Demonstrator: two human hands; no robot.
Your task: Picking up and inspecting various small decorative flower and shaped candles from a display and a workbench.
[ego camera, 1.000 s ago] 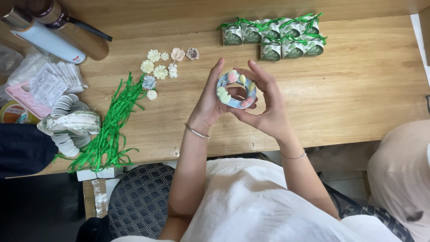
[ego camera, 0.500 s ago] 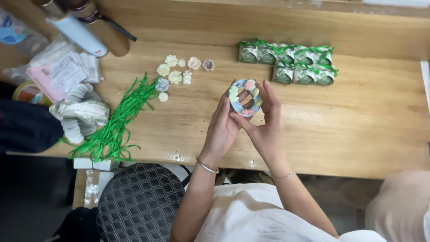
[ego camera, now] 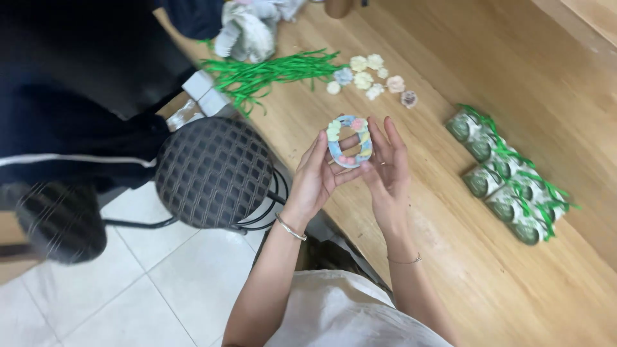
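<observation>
**Pastel ring held up between both hands**

Small ring wreath (ego camera: 350, 141) of pastel paper flowers, blue, pink, yellow and pale green, raised above the near edge of the wooden worktop (ego camera: 463, 257). Left hand (ego camera: 319, 172) at the ring's 8 o'clock, thumb and fingers pinched on its lower left rim, a silver bangle at the wrist. Right hand (ego camera: 385, 168) at the ring's 4 o'clock, fingers spread upward behind it, thumb pressed on the lower right rim; grip closed on the ring on both sides, a thin bracelet on that wrist.

At 12 o'clock from the ring, on the worktop, a scatter of loose paper flowers (ego camera: 371, 78) in cream, blue and pink. At 11 o'clock, a bundle of green ribbon strips (ego camera: 270, 71) beside a heap of pale fabric (ego camera: 247, 29). At 3 o'clock, well apart, a row of small green wrapped packages (ego camera: 504, 177) tied with green ribbon. At 9 o'clock, off the worktop, a round stool (ego camera: 215, 172) with a dark quilted seat on a pale tiled floor (ego camera: 128, 289).
</observation>
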